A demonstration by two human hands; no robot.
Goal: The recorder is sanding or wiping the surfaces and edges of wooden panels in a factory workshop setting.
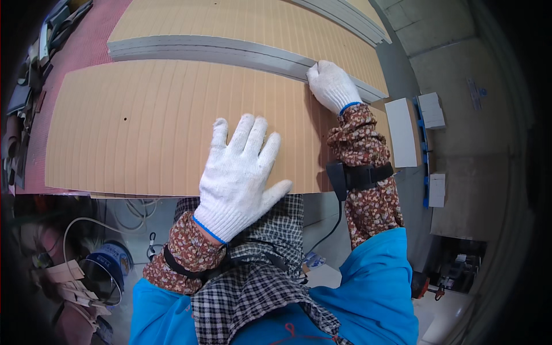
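A wide tan board [155, 126] with fine parallel lines and a small dark hole lies in front of me. Over its near edge, my left hand [238, 164], in a white knitted glove with a blue cuff, is spread flat with fingers apart and nothing held. My right hand [334, 86], gloved the same way, is curled closed at the board's far right edge, against the grey side of a stack of tan boards [230, 53]. Its fingertips are hidden, so what they grip, if anything, cannot be made out.
More stacked boards [351, 23] lie farther back. Dark scraps [29, 86] line the pink surface [92, 40] at left. A blue bucket [112, 261] and a pale hose [75, 224] are below. White boxes [431, 110] stand at right. A dark cable [330, 230] hangs from my right wrist strap.
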